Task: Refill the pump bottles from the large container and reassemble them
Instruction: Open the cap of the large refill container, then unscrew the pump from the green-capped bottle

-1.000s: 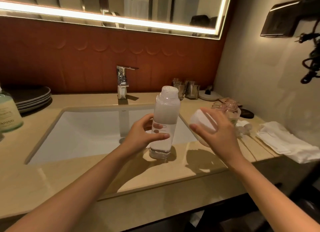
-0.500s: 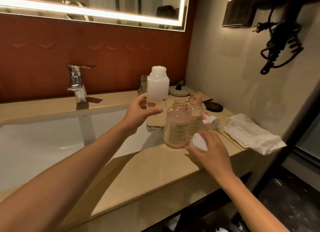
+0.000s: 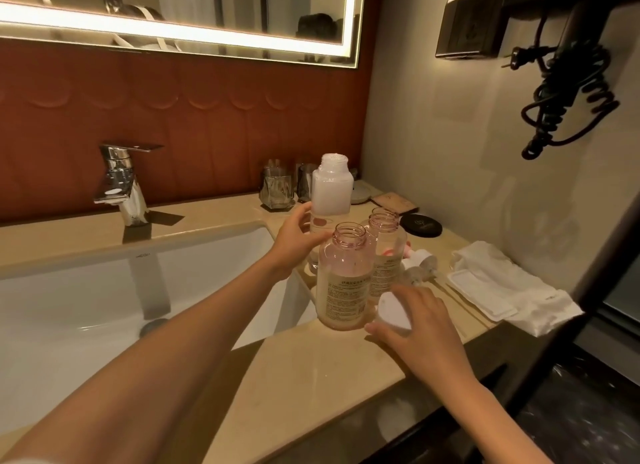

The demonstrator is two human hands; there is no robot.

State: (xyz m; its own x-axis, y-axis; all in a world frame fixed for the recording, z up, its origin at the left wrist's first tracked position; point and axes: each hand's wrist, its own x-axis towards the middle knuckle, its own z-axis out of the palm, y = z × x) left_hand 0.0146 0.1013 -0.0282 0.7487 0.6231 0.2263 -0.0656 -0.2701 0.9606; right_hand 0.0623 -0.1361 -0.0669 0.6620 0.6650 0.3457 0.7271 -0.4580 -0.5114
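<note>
My left hand (image 3: 298, 239) grips the tall clear container (image 3: 331, 196), uncapped and upright, behind two pink-tinted pump bottles. The nearer bottle (image 3: 343, 283) and the farther bottle (image 3: 385, 252) both stand open-necked on the beige counter (image 3: 311, 370). My right hand (image 3: 420, 328) holds the container's white cap (image 3: 393, 313) low against the counter, just right of the nearer bottle. The pump heads (image 3: 420, 266) lie on the counter behind my right hand.
A white sink basin (image 3: 86, 300) with a chrome faucet (image 3: 121, 183) fills the left. Glass tumblers (image 3: 277, 188), a round black lid (image 3: 420, 225) and a folded white towel (image 3: 502, 287) sit along the right. A hairdryer with coiled cord (image 3: 568, 92) hangs on the wall.
My left hand has carried the container from the counter's front edge rightward to behind the two bottles. My right hand lowered the cap to the counter beside them.
</note>
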